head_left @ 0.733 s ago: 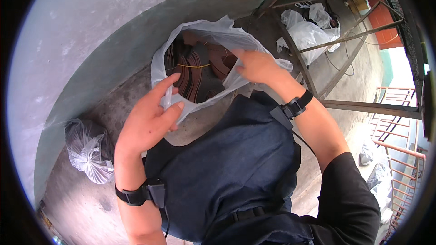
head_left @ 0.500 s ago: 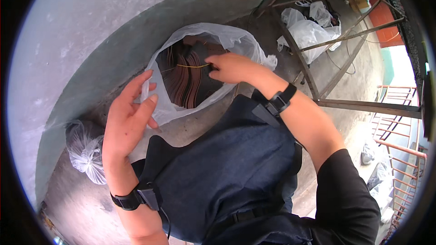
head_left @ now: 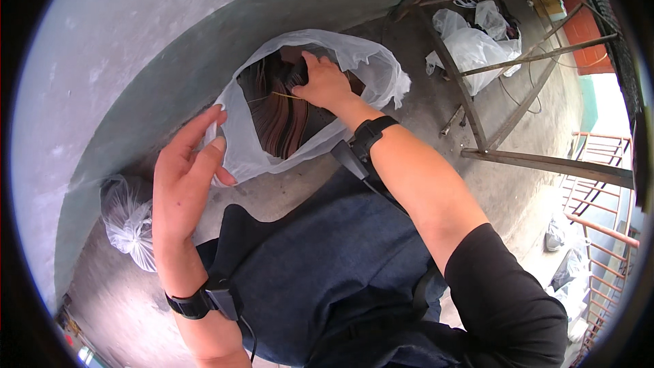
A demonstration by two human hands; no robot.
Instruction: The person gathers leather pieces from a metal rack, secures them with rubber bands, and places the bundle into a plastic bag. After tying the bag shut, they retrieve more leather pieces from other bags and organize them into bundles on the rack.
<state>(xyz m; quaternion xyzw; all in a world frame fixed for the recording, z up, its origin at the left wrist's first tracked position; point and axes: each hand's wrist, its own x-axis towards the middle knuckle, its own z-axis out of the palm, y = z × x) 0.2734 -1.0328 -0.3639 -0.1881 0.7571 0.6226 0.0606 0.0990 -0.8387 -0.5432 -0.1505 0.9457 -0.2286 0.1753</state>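
A translucent white plastic bag (head_left: 238, 153) stands with its mouth wide on the floor by the wall. In it lies a stack of thin, flat dark-brown and black pieces (head_left: 289, 126), with a yellow band (head_left: 289, 96) across it. At the bag's left side my left hand (head_left: 187, 167) pinches its rim between thumb and fingers. My right hand (head_left: 323, 83) reaches inside, fingers stretched apart over the far part of the stack, thumb near the yellow band. Its fingertips are near a reddish-brown piece (head_left: 291, 54); whether they press on it I cannot tell.
Left on the floor sits a tied clear plastic bag (head_left: 129, 225) with dark contents. At the back right, a metal frame (head_left: 470, 105) stands before more white bags (head_left: 477, 48). The curved wall (head_left: 157, 95) runs close behind the open bag. A reddish railing (head_left: 599, 232) is far right.
My right hand has moved from the near right of the yellow band to the far part of the stack, its fingers spreading. My left hand still grips the rim.
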